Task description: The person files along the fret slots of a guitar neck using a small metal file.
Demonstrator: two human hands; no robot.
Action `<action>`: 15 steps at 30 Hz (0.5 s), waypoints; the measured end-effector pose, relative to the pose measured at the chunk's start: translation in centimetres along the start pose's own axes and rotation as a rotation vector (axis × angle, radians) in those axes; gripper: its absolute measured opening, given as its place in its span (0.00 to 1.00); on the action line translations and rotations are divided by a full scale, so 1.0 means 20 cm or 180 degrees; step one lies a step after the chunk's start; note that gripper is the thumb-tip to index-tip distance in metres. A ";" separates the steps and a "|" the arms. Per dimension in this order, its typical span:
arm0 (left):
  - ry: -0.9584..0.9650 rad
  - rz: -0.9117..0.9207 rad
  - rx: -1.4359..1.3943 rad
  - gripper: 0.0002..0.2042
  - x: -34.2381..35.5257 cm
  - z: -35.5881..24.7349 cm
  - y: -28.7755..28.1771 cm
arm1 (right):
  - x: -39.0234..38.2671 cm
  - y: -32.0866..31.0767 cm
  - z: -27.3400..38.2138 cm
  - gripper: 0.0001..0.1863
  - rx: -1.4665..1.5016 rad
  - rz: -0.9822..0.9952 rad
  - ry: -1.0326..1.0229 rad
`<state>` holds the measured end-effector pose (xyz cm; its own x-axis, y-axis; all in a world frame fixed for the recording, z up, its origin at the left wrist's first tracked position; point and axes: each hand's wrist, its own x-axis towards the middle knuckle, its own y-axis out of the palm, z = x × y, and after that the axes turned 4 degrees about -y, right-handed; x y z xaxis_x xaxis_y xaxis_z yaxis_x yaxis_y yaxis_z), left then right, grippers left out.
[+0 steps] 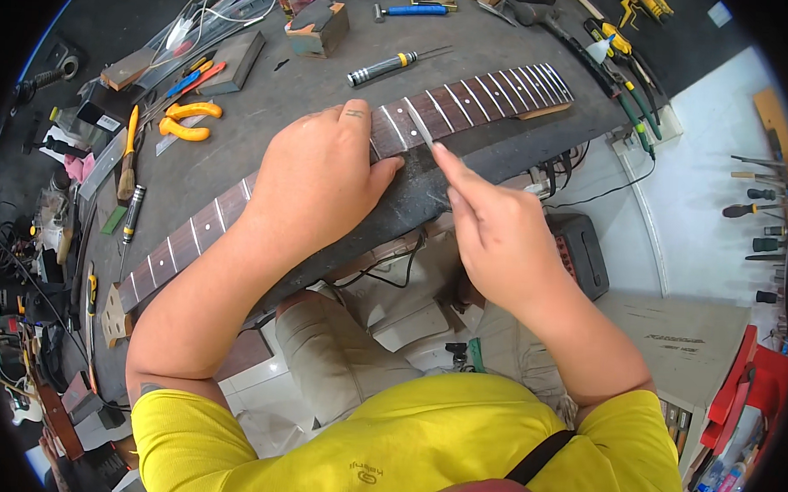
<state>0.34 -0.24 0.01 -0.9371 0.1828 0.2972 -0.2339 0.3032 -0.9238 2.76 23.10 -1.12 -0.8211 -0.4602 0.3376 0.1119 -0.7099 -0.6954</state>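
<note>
Left hand (320, 174): clamped over guitar neck (497, 94), likely steadying it
Right hand (502, 230): closed around slim file (424, 127) across neck

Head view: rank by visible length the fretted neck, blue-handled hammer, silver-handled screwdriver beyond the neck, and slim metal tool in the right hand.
1. Fretted neck
2. Silver-handled screwdriver
3. Blue-handled hammer
4. Slim metal tool, by its visible part only; the right hand hides the rest.

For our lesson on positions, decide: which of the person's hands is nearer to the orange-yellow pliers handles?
Left. The left hand, on the fretted neck, is right of the pliers handles; the right hand is farther right, holding a slim tool.
</note>
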 end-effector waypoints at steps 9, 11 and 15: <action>-0.0023 0.0043 0.0011 0.24 0.00 0.00 0.00 | 0.01 0.00 -0.01 0.26 -0.0058 -0.0010 -0.0077; -0.0043 0.0043 0.0009 0.24 0.00 0.01 -0.01 | 0.02 0.01 0.00 0.26 -0.0115 0.0099 0.0015; -0.0064 0.0048 0.0042 0.24 0.00 0.00 -0.01 | -0.12 -0.01 -0.02 0.25 -0.0078 -0.0033 -0.0121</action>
<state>0.34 -0.31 0.11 -0.9455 0.1685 0.2786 -0.2230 0.2882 -0.9312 4.43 24.49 -1.99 -0.8002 -0.4732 0.3685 0.0894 -0.7017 -0.7068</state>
